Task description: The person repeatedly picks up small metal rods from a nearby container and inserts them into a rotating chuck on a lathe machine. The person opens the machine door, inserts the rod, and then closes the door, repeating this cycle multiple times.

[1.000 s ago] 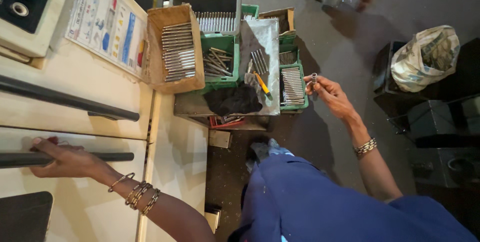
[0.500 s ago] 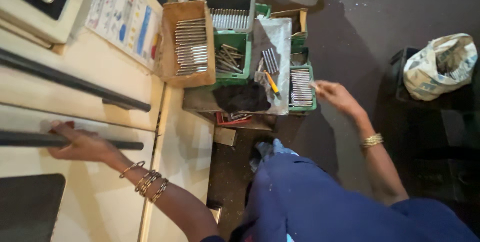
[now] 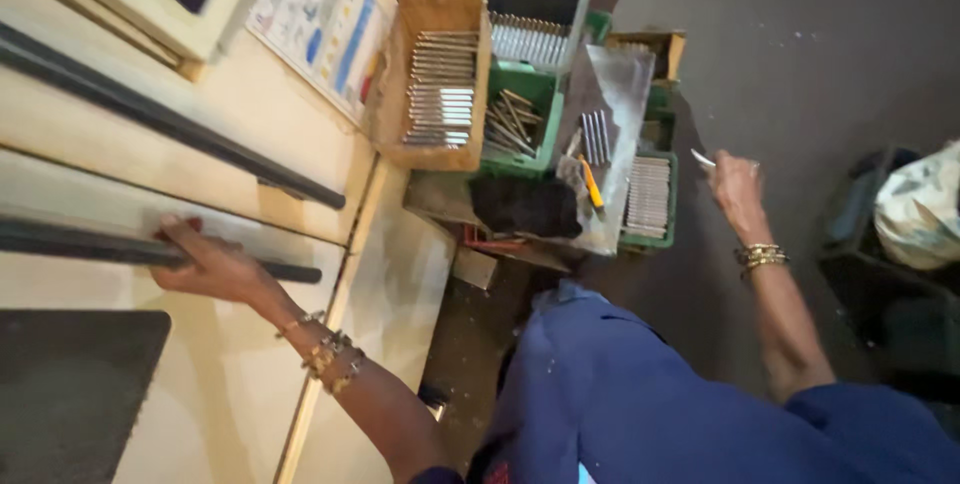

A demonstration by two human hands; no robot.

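Observation:
My left hand (image 3: 208, 264) grips a long black bar handle (image 3: 90, 244) on the front of a cream machine cabinet (image 3: 240, 124). My right hand (image 3: 735, 189) is raised to the right of a green tray (image 3: 668, 206) of small metal rods. It pinches one thin metal rod (image 3: 703, 158) that sticks out to the left between the fingers. Gold bangles circle both wrists. My blue clothing fills the lower middle of the view.
A brown box (image 3: 392, 94) and green crates (image 3: 548, 94) hold rows of metal rods beside the cabinet. A black cloth (image 3: 525, 206) and a yellow pen (image 3: 590, 184) lie on a plastic sheet. A white sack (image 3: 920, 209) sits in a dark bin at right. Dark floor beyond.
My right hand has lifted away from the green tray to the right, holding a rod. My left hand stays on the black handle. The camera has shifted.

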